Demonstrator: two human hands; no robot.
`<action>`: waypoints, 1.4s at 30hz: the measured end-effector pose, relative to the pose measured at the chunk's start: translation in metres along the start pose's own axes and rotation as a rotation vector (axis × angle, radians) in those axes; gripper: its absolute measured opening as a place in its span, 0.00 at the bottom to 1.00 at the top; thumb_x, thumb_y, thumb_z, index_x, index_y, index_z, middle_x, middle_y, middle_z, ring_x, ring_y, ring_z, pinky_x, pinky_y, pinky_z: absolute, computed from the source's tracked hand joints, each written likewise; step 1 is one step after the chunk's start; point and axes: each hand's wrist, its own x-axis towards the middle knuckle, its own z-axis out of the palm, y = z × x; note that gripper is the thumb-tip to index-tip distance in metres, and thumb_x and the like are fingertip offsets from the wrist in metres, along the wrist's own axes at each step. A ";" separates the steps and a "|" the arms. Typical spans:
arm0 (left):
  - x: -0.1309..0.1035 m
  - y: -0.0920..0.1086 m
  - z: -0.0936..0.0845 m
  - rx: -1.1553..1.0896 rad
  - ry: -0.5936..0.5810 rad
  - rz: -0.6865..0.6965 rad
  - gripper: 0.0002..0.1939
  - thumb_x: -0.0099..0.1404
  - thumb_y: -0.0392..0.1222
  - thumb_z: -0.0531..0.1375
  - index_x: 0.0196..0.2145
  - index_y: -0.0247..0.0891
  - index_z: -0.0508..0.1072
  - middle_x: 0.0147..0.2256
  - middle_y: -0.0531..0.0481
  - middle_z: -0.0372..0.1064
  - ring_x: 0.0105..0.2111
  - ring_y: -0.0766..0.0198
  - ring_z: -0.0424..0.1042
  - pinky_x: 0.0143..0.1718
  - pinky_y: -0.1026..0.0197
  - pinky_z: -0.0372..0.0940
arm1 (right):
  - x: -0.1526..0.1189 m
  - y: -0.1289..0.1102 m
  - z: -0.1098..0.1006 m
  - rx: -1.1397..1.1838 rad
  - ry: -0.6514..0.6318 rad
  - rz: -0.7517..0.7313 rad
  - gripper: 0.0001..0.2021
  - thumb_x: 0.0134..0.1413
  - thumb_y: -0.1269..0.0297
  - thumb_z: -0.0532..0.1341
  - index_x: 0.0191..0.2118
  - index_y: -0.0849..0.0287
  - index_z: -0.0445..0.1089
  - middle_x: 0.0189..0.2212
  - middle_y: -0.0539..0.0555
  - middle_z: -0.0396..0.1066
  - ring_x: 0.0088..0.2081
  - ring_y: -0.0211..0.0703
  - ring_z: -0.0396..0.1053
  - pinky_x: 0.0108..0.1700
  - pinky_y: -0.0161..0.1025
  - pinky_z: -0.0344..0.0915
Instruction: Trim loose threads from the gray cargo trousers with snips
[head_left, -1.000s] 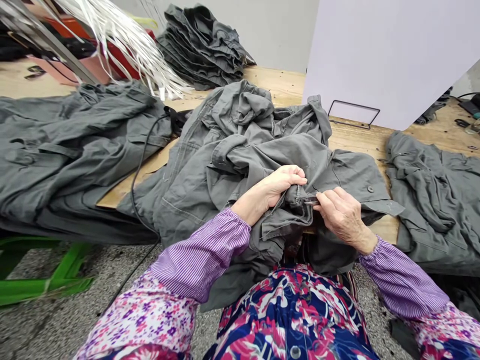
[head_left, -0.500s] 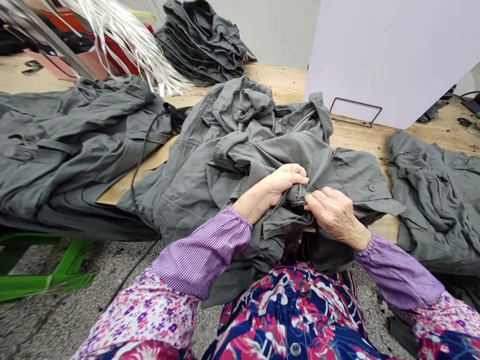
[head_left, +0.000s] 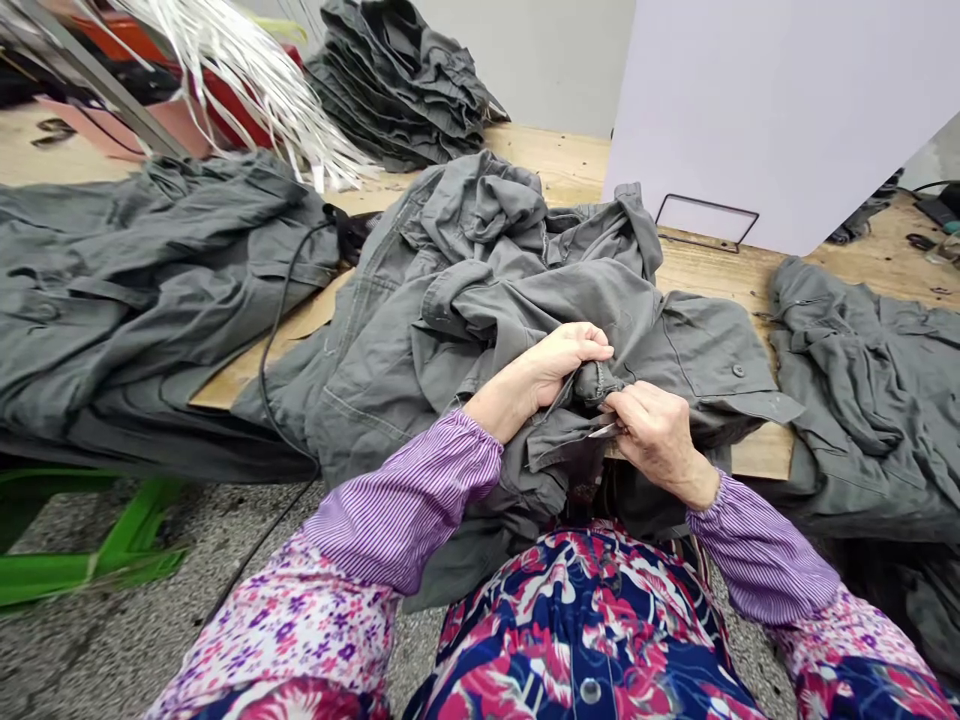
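A grey garment [head_left: 480,310] lies bunched across the middle of the table and hangs over its front edge. My left hand [head_left: 568,362] pinches a fold of it beside a stitched, rolled edge. Close by on the right, my right hand [head_left: 651,430] is closed, its thumb and finger at the same edge of cloth. A small pointed metal tool [head_left: 602,432] sticks out from under the right fingers; most of it is hidden in that hand. A buttoned flap of the garment lies to the right of both hands.
Grey garments [head_left: 150,290] cover the table's left, and another garment [head_left: 870,370] lies right. Behind stand a folded stack [head_left: 397,85], white strips [head_left: 255,80] and a pale panel [head_left: 765,110] with a wire frame. A black cable [head_left: 274,340] hangs down; a green stool [head_left: 127,540] stands lower left.
My right hand has moved slightly down and left, and the metal tool's tip now points left below the fingers. My left hand keeps its hold on the cloth.
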 end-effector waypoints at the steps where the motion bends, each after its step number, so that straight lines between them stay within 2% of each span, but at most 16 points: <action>1: -0.002 0.001 0.000 0.010 0.007 0.028 0.09 0.48 0.31 0.61 0.21 0.34 0.61 0.16 0.59 0.55 0.15 0.76 0.53 0.16 0.71 0.49 | 0.001 -0.001 -0.003 0.091 -0.002 0.045 0.07 0.51 0.76 0.53 0.28 0.60 0.65 0.21 0.50 0.62 0.25 0.37 0.59 0.27 0.35 0.54; 4: -0.014 0.004 0.000 0.074 0.088 0.253 0.08 0.57 0.39 0.59 0.26 0.35 0.62 0.18 0.57 0.60 0.18 0.74 0.60 0.20 0.70 0.55 | -0.012 0.002 -0.033 0.370 0.002 0.262 0.07 0.55 0.71 0.55 0.26 0.59 0.60 0.19 0.46 0.58 0.21 0.33 0.56 0.24 0.32 0.53; 6: -0.030 0.005 0.000 0.159 0.231 0.481 0.06 0.60 0.41 0.57 0.32 0.37 0.63 0.20 0.56 0.64 0.22 0.71 0.67 0.26 0.68 0.61 | -0.035 0.009 -0.064 0.427 -0.032 0.419 0.10 0.56 0.67 0.56 0.25 0.58 0.59 0.19 0.46 0.57 0.21 0.32 0.55 0.24 0.32 0.53; 8: -0.049 0.001 -0.001 0.282 0.446 0.685 0.08 0.59 0.40 0.58 0.35 0.38 0.62 0.23 0.56 0.66 0.25 0.69 0.70 0.30 0.67 0.64 | -0.065 0.019 -0.094 0.404 -0.178 0.497 0.12 0.56 0.66 0.56 0.23 0.58 0.58 0.19 0.47 0.58 0.22 0.34 0.57 0.25 0.32 0.55; 9: -0.059 -0.004 -0.002 0.355 0.564 0.762 0.09 0.58 0.39 0.59 0.36 0.38 0.62 0.25 0.56 0.66 0.26 0.69 0.70 0.31 0.66 0.64 | -0.080 0.024 -0.106 0.396 -0.322 0.487 0.12 0.56 0.65 0.57 0.23 0.58 0.59 0.18 0.47 0.57 0.21 0.34 0.57 0.24 0.32 0.54; 11: -0.077 -0.019 -0.002 0.502 0.765 0.896 0.11 0.56 0.36 0.60 0.36 0.39 0.62 0.28 0.55 0.66 0.28 0.69 0.70 0.33 0.64 0.65 | -0.101 0.030 -0.120 0.305 -0.495 0.473 0.08 0.55 0.65 0.58 0.25 0.59 0.64 0.18 0.47 0.61 0.21 0.34 0.59 0.23 0.32 0.55; 13: -0.090 -0.037 -0.001 0.657 0.860 0.998 0.15 0.53 0.34 0.61 0.37 0.39 0.62 0.31 0.53 0.66 0.30 0.66 0.69 0.36 0.59 0.65 | -0.104 0.029 -0.120 0.198 -0.433 0.453 0.03 0.53 0.65 0.61 0.31 0.59 0.68 0.23 0.49 0.66 0.23 0.35 0.63 0.25 0.32 0.58; 15: -0.096 -0.054 0.004 0.837 0.889 1.026 0.18 0.51 0.35 0.62 0.39 0.39 0.62 0.34 0.49 0.66 0.34 0.61 0.67 0.39 0.54 0.63 | -0.086 0.020 -0.110 0.105 -0.218 0.382 0.07 0.51 0.67 0.63 0.38 0.58 0.70 0.29 0.52 0.69 0.28 0.37 0.66 0.29 0.33 0.61; 18: -0.094 -0.068 0.013 1.096 0.938 0.915 0.21 0.51 0.39 0.61 0.43 0.37 0.61 0.38 0.43 0.66 0.39 0.54 0.64 0.41 0.50 0.59 | -0.036 0.000 -0.081 0.001 0.026 0.154 0.14 0.51 0.73 0.61 0.44 0.54 0.70 0.36 0.54 0.70 0.35 0.40 0.69 0.37 0.36 0.64; 20: -0.087 -0.071 0.018 1.185 0.973 0.810 0.21 0.51 0.39 0.60 0.43 0.35 0.61 0.38 0.42 0.65 0.39 0.52 0.63 0.40 0.50 0.57 | -0.001 -0.009 -0.059 -0.055 0.004 0.034 0.16 0.53 0.75 0.58 0.47 0.55 0.69 0.43 0.57 0.70 0.40 0.43 0.68 0.40 0.38 0.64; 22: -0.079 -0.073 0.022 1.210 0.991 0.723 0.22 0.51 0.38 0.60 0.44 0.34 0.60 0.38 0.41 0.65 0.40 0.51 0.62 0.40 0.51 0.55 | 0.024 -0.012 -0.039 -0.108 -0.080 -0.044 0.14 0.55 0.75 0.55 0.46 0.58 0.69 0.45 0.58 0.70 0.39 0.43 0.68 0.38 0.38 0.63; 26: -0.068 -0.077 0.023 1.232 1.038 0.657 0.24 0.49 0.35 0.58 0.45 0.33 0.59 0.41 0.39 0.64 0.41 0.50 0.61 0.40 0.51 0.53 | 0.041 -0.005 -0.021 0.056 -0.232 -0.025 0.08 0.55 0.74 0.54 0.30 0.61 0.69 0.25 0.52 0.71 0.27 0.38 0.65 0.30 0.34 0.58; 29: -0.068 -0.082 0.022 1.284 1.035 0.717 0.25 0.48 0.33 0.58 0.46 0.32 0.59 0.44 0.36 0.64 0.43 0.49 0.60 0.42 0.50 0.52 | 0.040 -0.001 -0.031 0.230 -0.153 0.078 0.09 0.57 0.69 0.55 0.26 0.60 0.65 0.20 0.49 0.66 0.23 0.34 0.62 0.26 0.32 0.55; 33: -0.075 -0.079 0.020 1.260 1.026 0.781 0.18 0.48 0.32 0.58 0.40 0.34 0.63 0.40 0.40 0.68 0.43 0.51 0.62 0.44 0.50 0.52 | 0.044 -0.003 -0.048 0.135 0.054 0.089 0.08 0.56 0.70 0.55 0.26 0.59 0.65 0.22 0.49 0.67 0.25 0.35 0.63 0.29 0.32 0.56; 38: -0.084 -0.059 0.009 1.083 0.810 0.634 0.10 0.49 0.27 0.55 0.28 0.38 0.69 0.28 0.50 0.70 0.35 0.58 0.65 0.40 0.54 0.54 | 0.054 0.000 -0.037 -0.033 0.184 0.048 0.08 0.56 0.70 0.55 0.26 0.59 0.65 0.23 0.52 0.68 0.27 0.39 0.65 0.32 0.35 0.59; 42: -0.090 -0.047 -0.007 0.626 0.507 0.516 0.05 0.51 0.31 0.55 0.24 0.37 0.70 0.25 0.53 0.65 0.28 0.64 0.63 0.33 0.61 0.57 | 0.058 0.008 -0.009 0.138 0.141 0.145 0.09 0.57 0.68 0.55 0.25 0.59 0.64 0.24 0.52 0.68 0.27 0.38 0.65 0.32 0.34 0.58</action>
